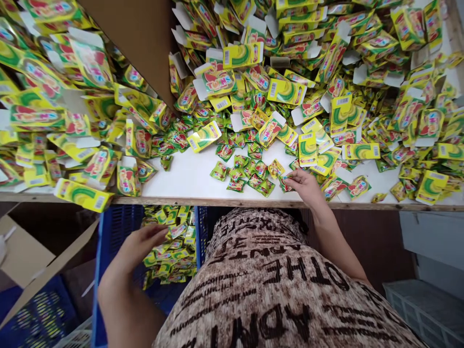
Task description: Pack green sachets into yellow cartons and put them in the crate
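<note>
The right hand (306, 187) reaches over the front edge of the desk (174, 181), wrist bent inward, thumb and forefinger pinched together at the edge of one green packet (285, 183); the other fingers are partly hidden. The left hand (140, 243) hangs lower, over one blue crate (103, 241), its fingers loosely straight and pointing right. Nothing shows in it, though its palm is turned from sight.

Just left of the pinched packet, a loose group lies on the white surface: about eight more green packets and one yellow packet (276, 168). Beyond and to both sides, flat yellow cartons (205, 137), dozens of them and too overlapped to count, bury further packets. The crate's heap is partly covered by the left forearm. One brown cardboard panel (136, 41) is cut off at the top; a cardboard box (27, 241) is cropped at far left.
</note>
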`<state>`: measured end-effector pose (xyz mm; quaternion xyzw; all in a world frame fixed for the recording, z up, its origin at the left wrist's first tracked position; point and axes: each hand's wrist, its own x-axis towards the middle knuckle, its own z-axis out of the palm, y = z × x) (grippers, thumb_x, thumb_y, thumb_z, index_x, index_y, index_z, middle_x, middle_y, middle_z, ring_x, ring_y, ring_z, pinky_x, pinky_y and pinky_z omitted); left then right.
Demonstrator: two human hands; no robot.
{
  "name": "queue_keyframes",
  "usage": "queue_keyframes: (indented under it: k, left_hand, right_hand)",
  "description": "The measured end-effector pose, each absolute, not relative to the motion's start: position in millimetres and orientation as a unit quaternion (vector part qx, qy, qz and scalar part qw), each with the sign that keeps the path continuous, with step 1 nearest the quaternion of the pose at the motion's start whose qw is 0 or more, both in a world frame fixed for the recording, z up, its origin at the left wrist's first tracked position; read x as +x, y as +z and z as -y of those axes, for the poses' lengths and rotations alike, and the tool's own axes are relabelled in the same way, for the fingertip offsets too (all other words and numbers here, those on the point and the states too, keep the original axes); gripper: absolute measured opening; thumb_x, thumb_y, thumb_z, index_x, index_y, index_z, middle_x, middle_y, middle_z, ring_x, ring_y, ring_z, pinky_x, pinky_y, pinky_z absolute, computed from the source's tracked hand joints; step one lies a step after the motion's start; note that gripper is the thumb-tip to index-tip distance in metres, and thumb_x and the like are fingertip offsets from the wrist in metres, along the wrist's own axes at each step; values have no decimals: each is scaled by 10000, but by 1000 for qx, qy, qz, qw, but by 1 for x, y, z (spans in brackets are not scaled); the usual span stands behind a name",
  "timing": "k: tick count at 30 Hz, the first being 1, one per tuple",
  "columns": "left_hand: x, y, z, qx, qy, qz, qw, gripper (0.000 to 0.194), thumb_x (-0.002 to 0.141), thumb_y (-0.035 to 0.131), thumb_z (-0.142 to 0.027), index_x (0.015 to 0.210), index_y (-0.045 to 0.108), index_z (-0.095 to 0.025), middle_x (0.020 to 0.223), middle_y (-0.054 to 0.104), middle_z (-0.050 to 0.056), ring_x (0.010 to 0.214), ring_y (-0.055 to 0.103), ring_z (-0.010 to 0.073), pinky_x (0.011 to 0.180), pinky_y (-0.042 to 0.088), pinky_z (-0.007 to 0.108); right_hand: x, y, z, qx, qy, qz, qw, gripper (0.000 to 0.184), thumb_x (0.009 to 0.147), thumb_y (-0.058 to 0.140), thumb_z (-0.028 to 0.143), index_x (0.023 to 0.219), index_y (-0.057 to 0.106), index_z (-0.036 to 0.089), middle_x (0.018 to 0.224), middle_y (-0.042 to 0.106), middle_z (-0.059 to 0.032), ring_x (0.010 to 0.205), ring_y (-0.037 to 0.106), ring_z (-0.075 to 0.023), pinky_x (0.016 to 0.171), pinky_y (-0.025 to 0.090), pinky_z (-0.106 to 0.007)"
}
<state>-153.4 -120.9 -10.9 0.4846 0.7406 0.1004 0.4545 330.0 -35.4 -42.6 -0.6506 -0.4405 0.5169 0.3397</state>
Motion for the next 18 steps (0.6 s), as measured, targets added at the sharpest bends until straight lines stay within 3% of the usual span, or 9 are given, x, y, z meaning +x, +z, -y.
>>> queue_keyframes:
  k: [2,4,7,10,14,18]
  left_hand:
    - [-91,9,98,506,120,-661,541,428,678,754,-580,893,742,-210,896,765,36,834,707,241,768,575,353]
    - [-18,20,70,504,194,-570,619,380,764,704,-520,945,728,-187,922,755,58,876,703,219,856,567,363]
    - [78,8,38,473,277,-482,683,415,729,743,-447,1034,682,-173,927,730,64,825,691,188,772,583,348]
    - [129,-22,26,449,302,-457,706,347,672,784,-372,889,648,-138,764,682,30,681,663,155,656,566,300]
    - [137,-43,30,509,299,-467,659,162,709,715,-241,763,594,-149,613,569,-36,545,551,102,539,460,227]
    - [134,-43,37,547,298,-423,658,207,699,722,-184,864,600,-159,756,623,-11,699,565,120,643,451,230]
  right_hand:
    - [326,-43,34,-614,574,350,414,371,597,805,397,759,522,219,670,589,43,603,568,-138,590,475,-278]
    - [315,-40,36,-585,602,300,453,417,558,846,376,743,505,224,650,560,65,577,541,-115,553,461,-248]
    - [296,-35,42,-549,610,295,490,376,589,850,330,753,529,222,664,571,66,596,537,-95,583,462,-223]
    - [288,-33,48,-550,573,331,510,321,647,819,316,846,581,234,743,620,46,689,588,-112,678,496,-241]
    - [300,-33,52,-582,538,449,413,385,622,827,341,953,669,224,903,694,-9,878,638,-180,810,519,-310]
    - [315,-34,50,-591,582,496,256,212,673,766,361,732,653,192,671,655,16,620,614,-162,610,504,-294]
